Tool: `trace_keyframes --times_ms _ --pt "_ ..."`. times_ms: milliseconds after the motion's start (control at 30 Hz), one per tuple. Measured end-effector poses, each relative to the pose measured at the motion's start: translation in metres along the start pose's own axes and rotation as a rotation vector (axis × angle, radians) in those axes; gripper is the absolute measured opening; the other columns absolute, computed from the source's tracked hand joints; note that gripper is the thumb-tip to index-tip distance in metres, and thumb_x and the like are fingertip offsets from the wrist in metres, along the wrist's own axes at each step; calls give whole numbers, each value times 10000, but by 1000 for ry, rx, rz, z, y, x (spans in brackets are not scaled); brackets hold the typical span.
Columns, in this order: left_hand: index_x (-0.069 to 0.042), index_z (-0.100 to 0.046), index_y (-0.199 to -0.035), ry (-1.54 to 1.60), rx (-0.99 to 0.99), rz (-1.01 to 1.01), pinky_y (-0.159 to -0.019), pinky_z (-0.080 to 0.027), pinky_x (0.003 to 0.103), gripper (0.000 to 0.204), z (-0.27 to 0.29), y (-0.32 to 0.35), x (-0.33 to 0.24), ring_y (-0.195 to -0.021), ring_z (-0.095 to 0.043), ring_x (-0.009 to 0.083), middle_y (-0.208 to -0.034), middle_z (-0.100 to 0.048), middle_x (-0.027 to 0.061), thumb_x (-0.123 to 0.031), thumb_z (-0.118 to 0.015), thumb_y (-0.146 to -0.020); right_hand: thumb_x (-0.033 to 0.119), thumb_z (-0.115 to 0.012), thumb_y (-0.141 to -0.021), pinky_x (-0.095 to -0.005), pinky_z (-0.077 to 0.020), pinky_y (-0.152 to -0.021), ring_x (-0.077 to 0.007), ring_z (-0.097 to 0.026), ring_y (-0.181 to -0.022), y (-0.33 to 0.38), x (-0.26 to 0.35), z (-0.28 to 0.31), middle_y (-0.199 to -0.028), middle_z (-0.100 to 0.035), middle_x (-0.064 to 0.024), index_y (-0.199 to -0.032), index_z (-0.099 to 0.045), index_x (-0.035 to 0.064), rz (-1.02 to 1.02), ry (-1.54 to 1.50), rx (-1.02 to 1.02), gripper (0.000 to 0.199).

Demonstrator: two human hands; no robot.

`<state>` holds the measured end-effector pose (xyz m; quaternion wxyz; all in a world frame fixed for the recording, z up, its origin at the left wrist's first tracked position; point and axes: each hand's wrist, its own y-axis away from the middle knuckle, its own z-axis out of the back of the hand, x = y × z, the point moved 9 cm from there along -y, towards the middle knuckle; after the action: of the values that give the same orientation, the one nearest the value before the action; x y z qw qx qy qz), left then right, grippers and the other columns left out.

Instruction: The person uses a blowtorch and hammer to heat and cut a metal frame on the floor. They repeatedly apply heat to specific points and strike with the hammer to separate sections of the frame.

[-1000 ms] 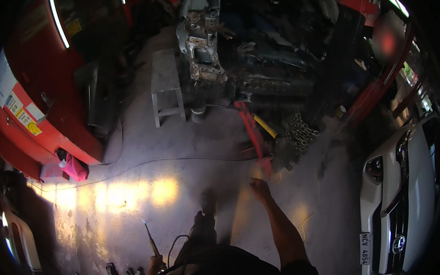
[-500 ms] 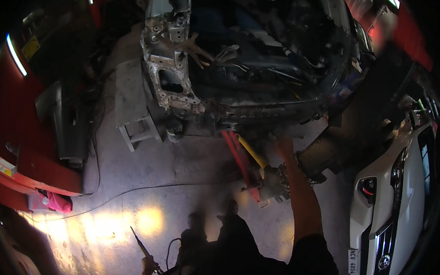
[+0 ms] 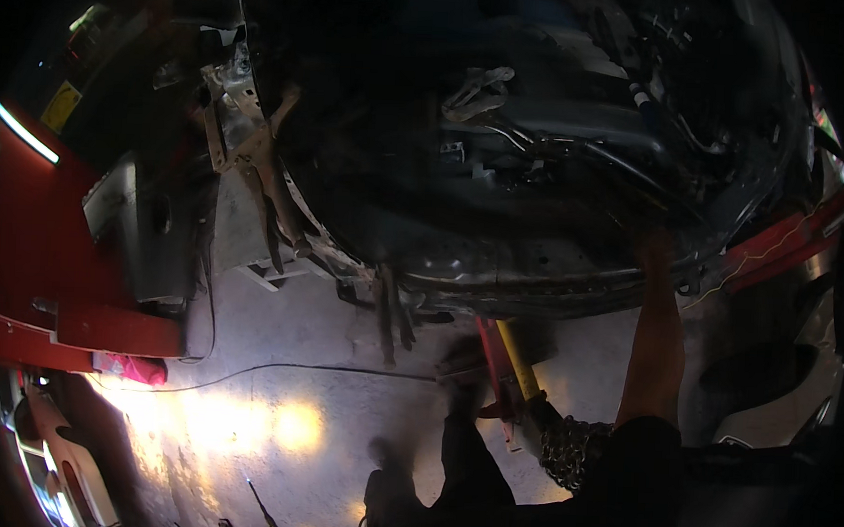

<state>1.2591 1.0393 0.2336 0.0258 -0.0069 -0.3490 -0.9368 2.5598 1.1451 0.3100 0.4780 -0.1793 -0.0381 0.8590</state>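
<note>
My right forearm (image 3: 655,358) reaches up over the front edge of a stripped car body (image 3: 496,290). In the dark near that edge, my right hand (image 3: 656,244) is dim and blurred, so its fingers cannot be made out. A slender rod-like tool (image 3: 265,511) pokes up from the lower edge at left. My left hand is outside the picture. Locking clamps (image 3: 252,157) grip the bare metal at the car's left front corner. Another locking clamp (image 3: 481,97) with long handles lies farther in, over the dark interior.
A red and yellow jack (image 3: 514,357) stands under the car's front, with a heap of chain (image 3: 569,454) nearby. A dark cable (image 3: 295,366) crosses the floor (image 3: 343,335). Red structures (image 3: 28,237) stand left; a pink cloth (image 3: 135,369) lies below them.
My view has moved closer to the car. My right hand has gone from below the front edge to over it. My left hand, earlier around the rod-like tool, has dropped out of view.
</note>
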Motion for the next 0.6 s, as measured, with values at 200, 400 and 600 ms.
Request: trace_keyframes --times_ms 200,400,600 --pt "-44 -672 -1080 561 117 548 -809 -542 521 301 -16 5 -31 -992 -660 343 -1025 -664 215 -289 -611 -916 503 -566 -955 -556 -424 -1075 -380 -611 -1214 -49 -63 11 -1264 -672 -149 -1347 -633 150 11 112 -71 531" --pt "-44 -675 -1061 686 139 671 -786 -547 509 268 -33 11 -61 -954 -663 324 -963 -663 200 -259 -618 -912 481 -573 -954 -538 -446 -1050 -354 -629 -1185 -90 -104 6 -1256 -676 -148 -1316 -642 135 -21 38 -10 505" --pt "-43 -678 -1041 747 156 733 -763 -551 496 236 -50 25 -72 -915 -666 305 -900 -663 185 -230 -624 -908 459 -580 -952 -520 -469 -1024 -328 -648 -1156 -103 -105 1 -1249 -680 -148 -1285 -650 121 -32 6 38 480"
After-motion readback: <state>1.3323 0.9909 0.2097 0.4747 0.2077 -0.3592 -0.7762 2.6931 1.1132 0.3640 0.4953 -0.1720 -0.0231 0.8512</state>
